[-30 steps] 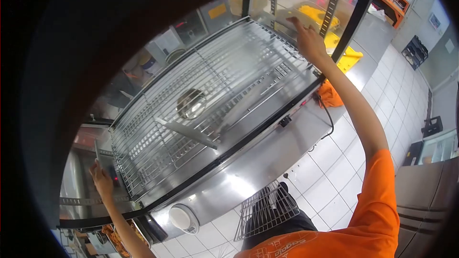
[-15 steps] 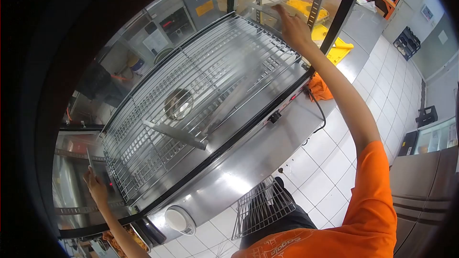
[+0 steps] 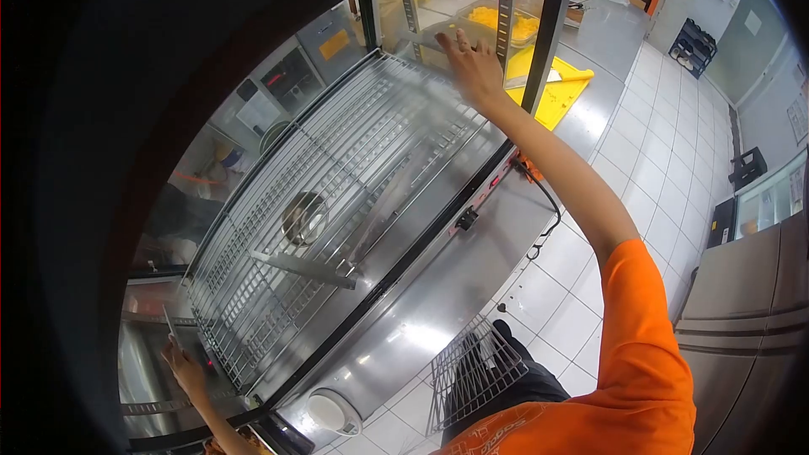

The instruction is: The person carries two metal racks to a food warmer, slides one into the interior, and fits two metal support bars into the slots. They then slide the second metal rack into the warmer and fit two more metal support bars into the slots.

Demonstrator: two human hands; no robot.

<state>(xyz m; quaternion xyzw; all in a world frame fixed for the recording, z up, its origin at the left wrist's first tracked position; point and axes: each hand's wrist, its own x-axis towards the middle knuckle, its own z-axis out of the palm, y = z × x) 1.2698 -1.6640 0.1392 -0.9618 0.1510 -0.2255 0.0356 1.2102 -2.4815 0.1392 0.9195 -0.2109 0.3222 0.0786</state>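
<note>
I stand over a glass-sided cabinet with a wire rack [image 3: 278, 168] on its floor. My left hand [image 3: 185, 371] is at the left wall, its fingers closed on the lower end of a thin metal strip [image 3: 169, 320]. On the far right side, my right hand [image 3: 476, 72] has its fingers spread, with the tips against a grey metal bar [image 3: 425, 36] beside a slotted upright [image 3: 506, 8]. A loose flat metal bar [image 3: 308, 270] lies on the rack. Near it is a round metal bowl [image 3: 304, 219].
A black knob [image 3: 466, 218] and cable [image 3: 552, 202] are on the cabinet's front. A white container [image 3: 333, 413] stands at the near left corner. Beyond the right side lie a knife [image 3: 527, 81] and a yellow board [image 3: 560, 97]. A wire grid [image 3: 476, 371] is by my legs.
The whole view has shifted, moving the cabinet down and somewhat left on its right side. My right hand's fingers are more spread; both hands remain at the side walls.
</note>
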